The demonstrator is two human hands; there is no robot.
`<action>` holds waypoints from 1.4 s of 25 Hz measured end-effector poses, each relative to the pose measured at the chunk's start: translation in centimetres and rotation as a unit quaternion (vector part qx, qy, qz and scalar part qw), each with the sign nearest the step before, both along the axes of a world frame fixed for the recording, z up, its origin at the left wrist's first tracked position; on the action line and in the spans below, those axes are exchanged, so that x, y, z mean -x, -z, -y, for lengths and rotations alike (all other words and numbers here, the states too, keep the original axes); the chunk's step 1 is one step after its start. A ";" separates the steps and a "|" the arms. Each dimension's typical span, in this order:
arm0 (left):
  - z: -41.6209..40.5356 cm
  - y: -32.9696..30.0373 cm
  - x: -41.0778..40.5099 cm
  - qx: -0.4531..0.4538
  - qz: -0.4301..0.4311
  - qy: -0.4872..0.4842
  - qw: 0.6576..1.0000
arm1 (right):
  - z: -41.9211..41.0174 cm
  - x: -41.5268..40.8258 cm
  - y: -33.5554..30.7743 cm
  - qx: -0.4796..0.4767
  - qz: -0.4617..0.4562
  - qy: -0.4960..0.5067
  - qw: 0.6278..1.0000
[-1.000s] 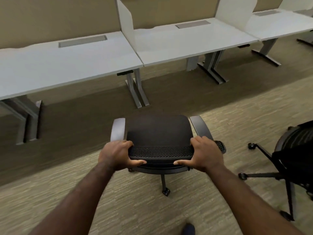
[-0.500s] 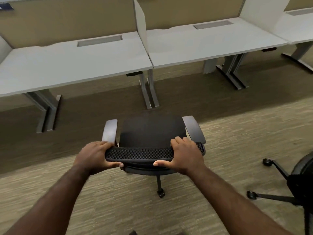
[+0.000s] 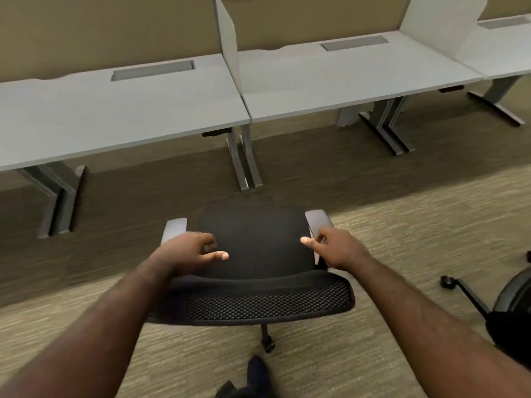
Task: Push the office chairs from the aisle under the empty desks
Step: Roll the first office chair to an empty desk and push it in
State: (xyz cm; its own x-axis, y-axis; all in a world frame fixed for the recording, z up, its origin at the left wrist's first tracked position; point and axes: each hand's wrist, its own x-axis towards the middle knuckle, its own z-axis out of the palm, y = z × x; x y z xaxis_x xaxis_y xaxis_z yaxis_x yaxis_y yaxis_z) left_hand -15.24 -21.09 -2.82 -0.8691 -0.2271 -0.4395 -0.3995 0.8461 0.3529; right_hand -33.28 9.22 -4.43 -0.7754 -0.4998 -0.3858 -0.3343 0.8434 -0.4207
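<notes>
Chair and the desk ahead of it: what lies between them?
Only bare carpet, the dark strip, in the head view. Nothing stands between the chair and the desk; its legs flank the gap.

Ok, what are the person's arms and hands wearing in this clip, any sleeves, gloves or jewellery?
Nothing visible. Both forearms are bare up to the frame edge, with no sleeves in view. The left hand and right hand have no gloves, rings, watch or bands that can be seen.
</notes>
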 end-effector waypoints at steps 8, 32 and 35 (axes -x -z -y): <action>-5.9 5.3 12.3 -0.054 0.048 0.085 0.994 | -3.9 5.5 6.5 -0.024 0.053 0.092 0.994; -19.4 28.8 31.4 -0.178 0.105 -0.209 0.956 | -3.6 16.4 26.9 -0.080 0.203 0.146 0.965; -19.8 29.2 31.3 -0.136 0.112 -0.185 0.967 | -3.5 16.1 27.2 -0.078 0.198 0.167 0.963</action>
State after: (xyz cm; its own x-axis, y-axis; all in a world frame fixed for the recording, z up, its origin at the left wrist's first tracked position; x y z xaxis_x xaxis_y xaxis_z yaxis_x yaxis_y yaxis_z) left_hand -46.55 -1.34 -32.01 -0.6257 -0.3536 -0.6953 -0.7499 0.5179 0.4116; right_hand -49.38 12.73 -31.63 -0.6592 -0.1601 -0.7347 0.1265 0.9396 -0.3182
